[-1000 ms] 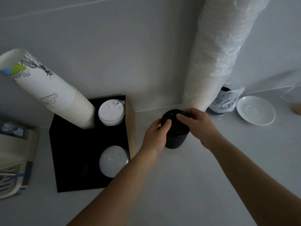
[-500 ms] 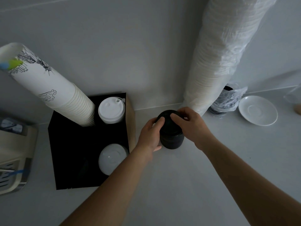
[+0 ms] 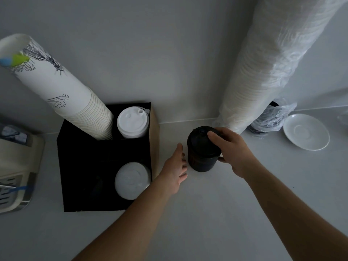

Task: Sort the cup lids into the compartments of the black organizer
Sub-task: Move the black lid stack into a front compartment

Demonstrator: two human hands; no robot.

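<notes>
R hand [image 3: 232, 149] grips stack of black plastic cup lids [image 3: 203, 149] on white counter [image 3: 207, 213], L hand [image 3: 175, 172] w/ fingers loose just beside it, near black square organizer [image 3: 84, 166].

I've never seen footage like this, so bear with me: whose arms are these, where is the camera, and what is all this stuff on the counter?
No machine here: a person wears a camera on the head, looking down at their own arms. The right hand has its grip on a stack of black lids standing on the white counter. The left hand is open beside it, holding nothing. The black organizer holds a tall stack of paper cups, flat white lids and domed lids. A saucer sits far right.
</notes>
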